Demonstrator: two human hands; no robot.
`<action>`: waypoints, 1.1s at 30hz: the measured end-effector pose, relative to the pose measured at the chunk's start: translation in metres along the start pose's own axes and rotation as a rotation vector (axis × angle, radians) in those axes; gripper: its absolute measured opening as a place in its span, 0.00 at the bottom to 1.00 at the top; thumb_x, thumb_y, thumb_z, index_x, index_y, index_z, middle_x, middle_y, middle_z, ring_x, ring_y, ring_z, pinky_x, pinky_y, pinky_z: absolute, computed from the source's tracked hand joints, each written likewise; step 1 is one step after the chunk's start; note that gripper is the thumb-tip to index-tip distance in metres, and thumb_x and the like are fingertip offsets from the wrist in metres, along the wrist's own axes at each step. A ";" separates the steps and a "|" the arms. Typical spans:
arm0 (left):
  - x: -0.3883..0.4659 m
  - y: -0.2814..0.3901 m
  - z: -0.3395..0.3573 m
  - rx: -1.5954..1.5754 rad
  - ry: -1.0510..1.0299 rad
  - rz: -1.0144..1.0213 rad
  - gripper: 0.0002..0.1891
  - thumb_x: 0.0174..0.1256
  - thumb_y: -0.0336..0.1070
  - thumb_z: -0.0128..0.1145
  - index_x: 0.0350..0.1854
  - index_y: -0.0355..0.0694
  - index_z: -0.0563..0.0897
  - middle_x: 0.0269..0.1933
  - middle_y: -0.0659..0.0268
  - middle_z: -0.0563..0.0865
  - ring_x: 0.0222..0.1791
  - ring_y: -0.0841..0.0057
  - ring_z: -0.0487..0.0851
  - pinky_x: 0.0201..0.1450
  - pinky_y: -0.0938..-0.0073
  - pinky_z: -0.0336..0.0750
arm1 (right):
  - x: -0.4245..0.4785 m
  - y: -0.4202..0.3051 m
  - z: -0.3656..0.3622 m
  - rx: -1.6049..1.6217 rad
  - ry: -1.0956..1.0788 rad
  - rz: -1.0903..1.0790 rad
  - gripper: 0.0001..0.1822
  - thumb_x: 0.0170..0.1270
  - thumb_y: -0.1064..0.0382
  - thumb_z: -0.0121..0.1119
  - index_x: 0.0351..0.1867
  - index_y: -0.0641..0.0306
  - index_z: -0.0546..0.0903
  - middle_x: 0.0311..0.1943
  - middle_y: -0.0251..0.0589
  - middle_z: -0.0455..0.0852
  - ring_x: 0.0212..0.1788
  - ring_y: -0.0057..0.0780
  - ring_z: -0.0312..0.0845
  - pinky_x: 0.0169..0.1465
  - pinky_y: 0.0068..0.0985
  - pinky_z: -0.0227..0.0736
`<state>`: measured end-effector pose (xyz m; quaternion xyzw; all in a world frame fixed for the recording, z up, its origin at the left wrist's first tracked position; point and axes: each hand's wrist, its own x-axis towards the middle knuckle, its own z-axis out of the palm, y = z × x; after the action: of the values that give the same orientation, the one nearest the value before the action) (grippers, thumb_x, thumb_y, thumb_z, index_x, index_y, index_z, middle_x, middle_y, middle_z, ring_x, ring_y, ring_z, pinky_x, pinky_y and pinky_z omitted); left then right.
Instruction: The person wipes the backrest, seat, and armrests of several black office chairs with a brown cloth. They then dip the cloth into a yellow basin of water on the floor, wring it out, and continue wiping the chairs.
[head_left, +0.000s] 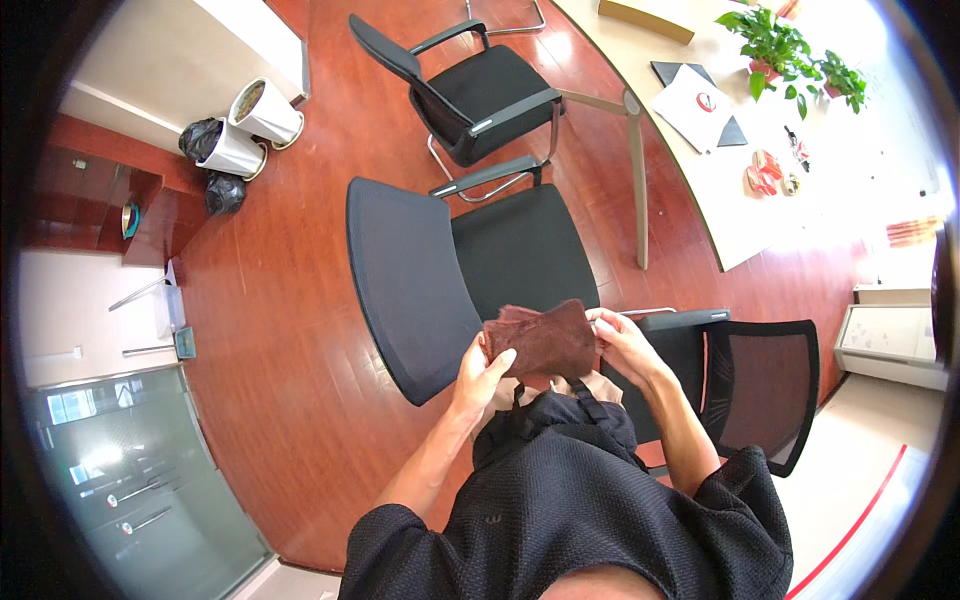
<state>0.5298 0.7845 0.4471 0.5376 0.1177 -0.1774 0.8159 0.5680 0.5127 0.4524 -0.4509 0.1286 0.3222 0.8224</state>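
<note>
A folded dark brown cloth (541, 341) is held between my two hands in front of my waist. My left hand (481, 373) grips its left end, with the thumb lying on top and the fingers mostly hidden underneath. At the right edge, my right hand (622, 341) pinches the cloth with bent fingers. Layers of the fold show along the far left edge. Just beyond the cloth is the black seat (521, 247) of an office armchair, whose mesh backrest (409, 277) stands to the left.
Another black armchair (487, 97) is farther ahead, and one with a mesh back (765, 390) stands close on my right. A pale table (739, 232) at the upper right bears papers (694, 105) and potted plants (772, 49). White bins (232, 150) line the left wall, near a glass door (142, 472).
</note>
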 end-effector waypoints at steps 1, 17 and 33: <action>0.001 0.002 0.004 -0.022 0.006 0.012 0.25 0.72 0.30 0.61 0.68 0.33 0.71 0.65 0.61 0.80 0.65 0.74 0.77 0.73 0.68 0.68 | 0.002 0.004 -0.002 -0.031 0.021 -0.022 0.14 0.76 0.58 0.62 0.56 0.62 0.80 0.46 0.27 0.84 0.49 0.11 0.77 0.51 0.14 0.74; -0.001 0.008 0.001 0.116 0.029 0.035 0.19 0.71 0.25 0.61 0.61 0.33 0.72 0.55 0.61 0.81 0.56 0.76 0.82 0.64 0.69 0.77 | 0.000 0.000 0.020 -0.230 0.058 -0.278 0.27 0.70 0.72 0.61 0.70 0.58 0.71 0.54 0.36 0.80 0.57 0.18 0.75 0.59 0.21 0.73; -0.015 0.054 0.020 -0.079 -0.061 -0.187 0.21 0.75 0.30 0.59 0.66 0.33 0.72 0.64 0.58 0.80 0.63 0.71 0.81 0.70 0.65 0.74 | -0.004 0.027 -0.034 0.411 -0.276 0.067 0.33 0.81 0.34 0.36 0.61 0.62 0.76 0.62 0.39 0.82 0.62 0.30 0.80 0.64 0.31 0.78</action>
<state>0.5384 0.7881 0.5061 0.4862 0.1496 -0.2642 0.8194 0.5507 0.4937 0.4180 -0.2215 0.0929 0.3747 0.8955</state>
